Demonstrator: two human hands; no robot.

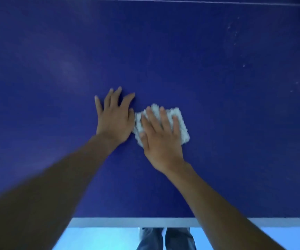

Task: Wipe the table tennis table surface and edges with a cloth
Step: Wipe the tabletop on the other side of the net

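Right hand (160, 139) lay flat, pressing the cloth (181, 123) on the blue surface (217, 78); left hand (114, 118) rested flat beside it. Surface wiping appeared in progress. The next stroke probably called for even pressure.

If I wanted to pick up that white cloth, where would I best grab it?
Probably by its right edge, coming from the right: the cloth lies flat on the table, and the right hand presses on its middle, leaving that fluffy edge bare.
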